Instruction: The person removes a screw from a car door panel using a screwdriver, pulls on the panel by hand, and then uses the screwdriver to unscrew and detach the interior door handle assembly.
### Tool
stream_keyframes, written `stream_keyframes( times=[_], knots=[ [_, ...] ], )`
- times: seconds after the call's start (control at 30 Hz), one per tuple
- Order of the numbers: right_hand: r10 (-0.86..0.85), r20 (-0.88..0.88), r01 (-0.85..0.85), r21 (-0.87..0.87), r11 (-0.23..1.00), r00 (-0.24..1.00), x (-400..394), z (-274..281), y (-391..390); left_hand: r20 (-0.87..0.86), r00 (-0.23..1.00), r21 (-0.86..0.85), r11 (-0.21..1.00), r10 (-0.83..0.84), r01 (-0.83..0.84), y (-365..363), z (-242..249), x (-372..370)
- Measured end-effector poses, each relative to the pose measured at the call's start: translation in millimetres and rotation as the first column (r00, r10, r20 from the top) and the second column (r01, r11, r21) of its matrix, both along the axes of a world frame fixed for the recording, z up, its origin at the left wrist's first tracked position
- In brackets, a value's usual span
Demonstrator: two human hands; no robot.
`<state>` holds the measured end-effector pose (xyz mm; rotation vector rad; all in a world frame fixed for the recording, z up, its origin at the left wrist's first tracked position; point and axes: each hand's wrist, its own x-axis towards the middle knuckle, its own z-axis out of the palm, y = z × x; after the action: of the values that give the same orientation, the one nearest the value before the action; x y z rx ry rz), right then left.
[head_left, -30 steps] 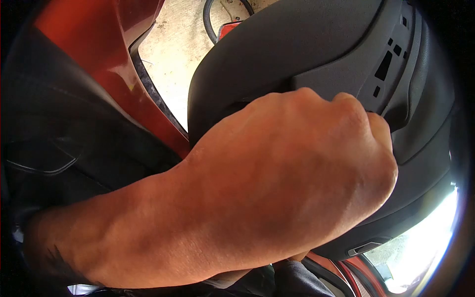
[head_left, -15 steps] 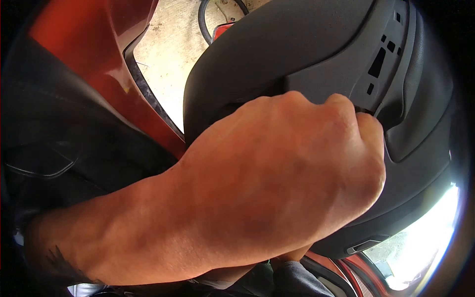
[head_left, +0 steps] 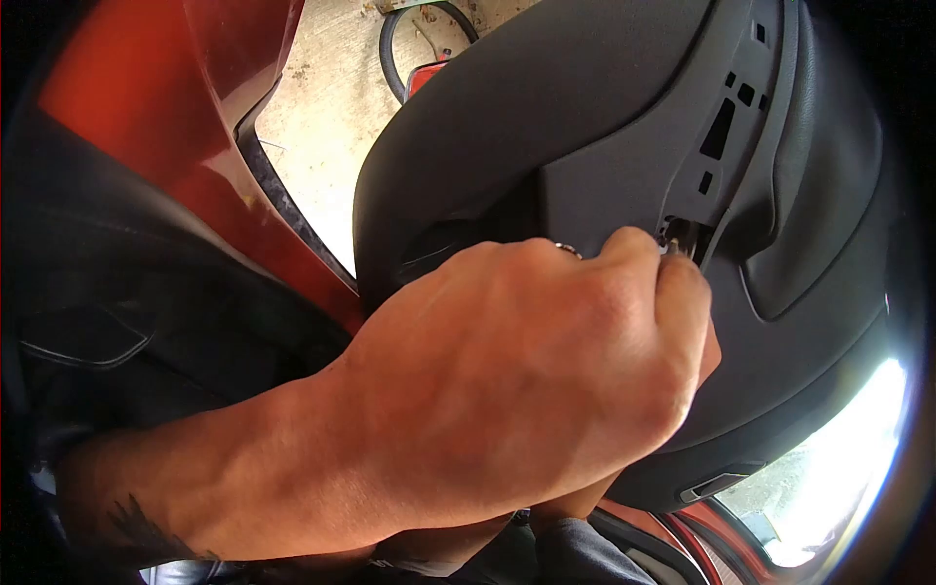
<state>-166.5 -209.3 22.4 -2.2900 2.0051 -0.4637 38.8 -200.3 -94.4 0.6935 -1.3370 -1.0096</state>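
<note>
Dark grey moulded plastic panel [head_left: 624, 166], filling the upper right, its top running out of frame! Down its right side goes a strip of small black cut-outs [head_left: 719, 129], and below them sits a larger opening [head_left: 694, 234] with something dark and shiny inside, too cramped to name. Right at that opening is the left hand [head_left: 546, 361], back turned up, covering the panel's lower left. Fingers curled in tight, tips mostly hidden; whether they grip that shiny piece, I cannot tell. A band-like glint shows by one knuckle. Silver-edged fitting [head_left: 717, 486] near the panel's bottom edge, bright glare [head_left: 848, 458] beyond washing out detail. Off the left edge, glossy red bodywork [head_left: 166, 97] and pale floor [head_left: 322, 127], where a black hoop [head_left: 390, 49] is partly cut off by the panel. Below the forearm, skin and dark cloth [head_left: 580, 556], mostly covered; no right hand can be made out.
</note>
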Motion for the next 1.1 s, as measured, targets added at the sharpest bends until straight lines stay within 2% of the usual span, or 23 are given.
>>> stream_keyframes(
  times=[0.27,0.77,0.87,0.93,1.1],
  knots=[
    [-0.034,-0.037,0.033,-0.014,0.999,0.999,0.2,3.7,0.4,0.01,1.0,0.003,1.0,-0.017,0.017,-0.7,2.8,-1.2],
    [0.001,-0.003,-0.001,0.017,1.0,1.0,-1.9,6.1,1.3,-0.088,0.996,0.028,0.999,0.026,-0.023,7.0,5.2,-13.3],
    [0.004,-0.047,-0.004,0.003,1.0,0.999,-3.2,6.4,1.7,-0.125,0.991,0.04,0.998,0.052,-0.047,6.5,7.8,-12.6],
    [-0.002,0.008,0.002,0.002,1.0,1.0,-0.4,4.3,1.2,-0.106,0.993,0.044,0.998,0.046,-0.042,4.7,7.8,-11.0],
    [0.007,0.007,-0.008,0.014,1.0,1.0,0.1,4.8,0.8,-0.084,0.995,-0.009,0.999,0.048,-0.049,1.9,7.6,-8.8]
  ],
)
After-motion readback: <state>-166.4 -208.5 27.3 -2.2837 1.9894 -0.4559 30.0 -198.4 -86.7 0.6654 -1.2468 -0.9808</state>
